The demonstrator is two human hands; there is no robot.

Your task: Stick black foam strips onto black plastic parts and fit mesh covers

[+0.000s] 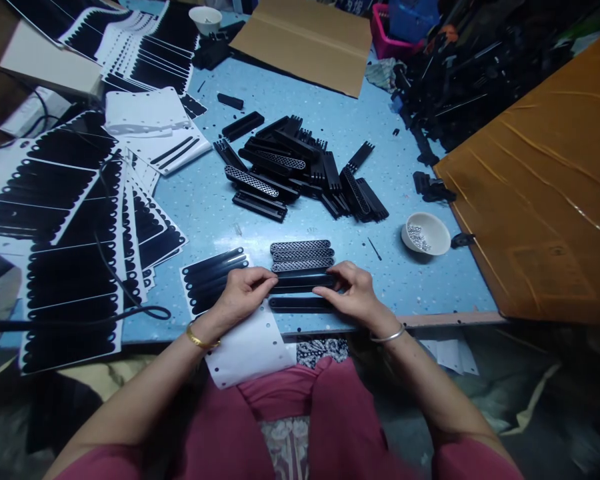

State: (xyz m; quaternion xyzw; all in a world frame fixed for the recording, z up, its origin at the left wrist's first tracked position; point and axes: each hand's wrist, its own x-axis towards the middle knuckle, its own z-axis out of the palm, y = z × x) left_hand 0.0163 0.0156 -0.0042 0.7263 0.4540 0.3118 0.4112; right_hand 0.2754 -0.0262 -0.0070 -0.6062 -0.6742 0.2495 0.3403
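Note:
A black strip [303, 281] lies level between my hands, just below several stacked pieces with a white lattice pattern [301, 255]. My left hand [245, 291] pinches its left end between thumb and fingers. At the right end, my right hand [353, 290] is closed on it with thumb and fingertips. Another black strip [300, 305] rests on the table right below, near my right thumb. Beside my left hand, partly under it, is a white sheet of black stickers [213, 277]. A white backing sheet [250, 350] hangs over the table's front edge.
Black plastic parts [300, 160] are heaped mid-table. A white bowl [426, 234] with small metal pieces stands right, beside a large brown box [540, 200]. Sticker sheets [75, 267] and a black cable [130, 311] cover the left. Cardboard [305, 40] lies at the back.

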